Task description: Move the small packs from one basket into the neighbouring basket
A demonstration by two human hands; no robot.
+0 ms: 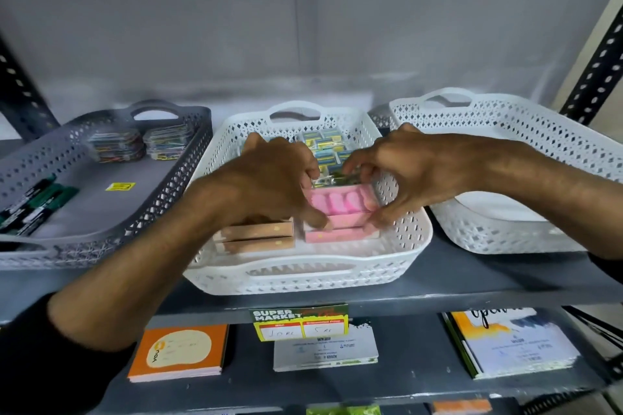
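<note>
On a grey metal shelf [472, 276], two bare hands close on a stack of pink packs [340, 212] inside the middle white basket [303, 276], the landmark here. The left hand [269, 178] clamps the stack's left end, thumb low against the pink face; the right hand [414, 172] clamps its right end, fingertips curled over the top, where a small clear pack of dark items sits. The stack stands in the basket's front right quarter, apparently just raised or about to be: whether it has left the floor cannot be told.

By the look of things the job is at an early stage. The white basket [526, 152] to the right of the middle one shows a bare floor, as far as the arm lets one see, so nothing seems to have arrived there yet, if that is the target. Left to move, besides the pink packs: two brown packs [256, 236] in the middle basket's front left, and blue-and-yellow packs [325, 145] at its back.

The pink packs lie flat, one on another, long axis running left to right along the basket's front wall, long faces toward the camera. The brown packs share that line.

The grey basket [111, 212] to the left holds markers and clip packs, untouched by either hand.
</note>
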